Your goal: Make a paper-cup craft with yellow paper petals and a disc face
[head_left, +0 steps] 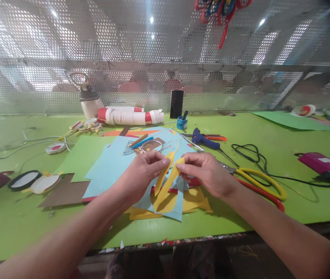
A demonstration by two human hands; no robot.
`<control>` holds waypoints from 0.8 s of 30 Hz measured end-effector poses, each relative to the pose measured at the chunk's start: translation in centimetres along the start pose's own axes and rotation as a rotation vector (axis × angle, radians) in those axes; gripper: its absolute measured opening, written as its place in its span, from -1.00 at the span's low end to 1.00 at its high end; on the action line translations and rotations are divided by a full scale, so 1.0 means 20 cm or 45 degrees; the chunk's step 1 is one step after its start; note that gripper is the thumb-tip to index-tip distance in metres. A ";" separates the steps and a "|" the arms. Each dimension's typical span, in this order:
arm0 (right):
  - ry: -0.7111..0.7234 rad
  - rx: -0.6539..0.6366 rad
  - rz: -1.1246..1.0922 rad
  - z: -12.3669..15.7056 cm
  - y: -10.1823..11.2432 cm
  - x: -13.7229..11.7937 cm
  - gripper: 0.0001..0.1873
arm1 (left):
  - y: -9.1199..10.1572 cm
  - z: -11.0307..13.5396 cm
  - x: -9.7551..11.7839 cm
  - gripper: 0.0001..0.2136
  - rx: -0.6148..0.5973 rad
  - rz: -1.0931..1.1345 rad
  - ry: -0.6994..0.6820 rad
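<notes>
My left hand (149, 170) pinches a narrow yellow paper strip (161, 180) near its upper end. Between the thumb and fingers of my right hand (202, 170) is a longer yellow paper strip (167, 190), slanting down to the left. The strips are close together, and I cannot tell whether they join. Below them lies a light blue paper sheet with a cut-out (178, 209), over yellow paper (201, 200). Yellow-and-red-handled scissors (265, 182) rest by my right wrist, their blades partly hidden by that arm.
Beyond my hands, light blue sheets (106, 161) carry pens and a ring. A blue glue gun (204, 138) with a black cord lies right of them. Paper cup stacks (130, 116), a thermos (90, 102) and an upright phone (177, 104) stand along the mesh partition.
</notes>
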State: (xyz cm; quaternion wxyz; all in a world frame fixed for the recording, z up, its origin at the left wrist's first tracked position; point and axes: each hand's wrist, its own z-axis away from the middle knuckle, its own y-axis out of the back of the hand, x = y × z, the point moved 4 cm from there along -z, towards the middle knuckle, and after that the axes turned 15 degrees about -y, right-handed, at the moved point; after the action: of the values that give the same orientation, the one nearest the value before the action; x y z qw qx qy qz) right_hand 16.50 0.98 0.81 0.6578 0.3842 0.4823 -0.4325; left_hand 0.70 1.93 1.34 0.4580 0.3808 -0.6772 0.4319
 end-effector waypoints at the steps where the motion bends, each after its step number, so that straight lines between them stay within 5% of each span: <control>1: 0.006 -0.003 -0.021 0.00 0.00 0.00 -0.77 | 0.00 0.00 0.00 -0.81 0.022 0.017 -0.002; 24: 0.023 -0.102 -0.257 -0.08 0.06 0.01 -0.85 | 0.04 -0.03 -0.02 -0.94 0.113 0.000 0.029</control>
State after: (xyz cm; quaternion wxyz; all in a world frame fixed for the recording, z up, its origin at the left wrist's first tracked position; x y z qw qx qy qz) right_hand 17.21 2.78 0.45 0.6215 0.3109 0.5413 -0.4734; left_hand 0.23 2.92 0.92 0.4483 0.3957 -0.6522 0.4659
